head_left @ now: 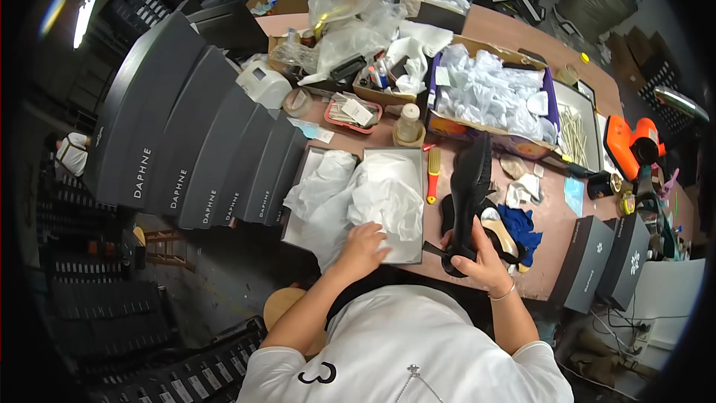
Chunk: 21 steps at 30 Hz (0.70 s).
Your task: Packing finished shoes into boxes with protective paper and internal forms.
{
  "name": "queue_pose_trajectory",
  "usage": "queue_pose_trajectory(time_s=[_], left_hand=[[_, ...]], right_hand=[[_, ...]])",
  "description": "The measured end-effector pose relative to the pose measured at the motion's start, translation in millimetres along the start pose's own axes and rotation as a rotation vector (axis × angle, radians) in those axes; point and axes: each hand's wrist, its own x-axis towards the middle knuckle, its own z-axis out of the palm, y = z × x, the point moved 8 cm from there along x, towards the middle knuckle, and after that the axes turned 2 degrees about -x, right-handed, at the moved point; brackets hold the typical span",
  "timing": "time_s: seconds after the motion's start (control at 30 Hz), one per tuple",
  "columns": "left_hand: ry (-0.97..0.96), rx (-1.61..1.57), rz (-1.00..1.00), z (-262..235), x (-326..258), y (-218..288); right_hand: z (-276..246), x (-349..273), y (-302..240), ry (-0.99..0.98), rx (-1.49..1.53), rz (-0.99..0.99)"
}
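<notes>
Head view shows the right hand [477, 252] closed round a black high-heeled shoe [468, 194], held upright off the pink bench [514, 33], seemingly so it can be looked over. The left hand [365, 248] rests flat, fingers spread, on crumpled white tissue paper [373, 194] inside an open grey shoe box [406, 254], apparently pressing it down as lining. One yellow-handled brush [433, 172] lies just beside the box. About six dark lidded boxes [194, 134] stand stacked at left, two more [608, 257] at right.

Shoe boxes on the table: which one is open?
The box under the left hand, lined with white tissue paper; the dark boxes at right are closed.
</notes>
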Motion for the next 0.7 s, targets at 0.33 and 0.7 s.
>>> queue_pose_trajectory(time_s=[0.33,0.7], left_hand=[[0.205,0.459,-0.111,-23,76,-26],[0.452,0.28,-0.059,-178,77,28]], right_hand=[[-4,-35,16,0.041,0.014,0.051],[-18,-53,28,0.098,0.021,0.071]])
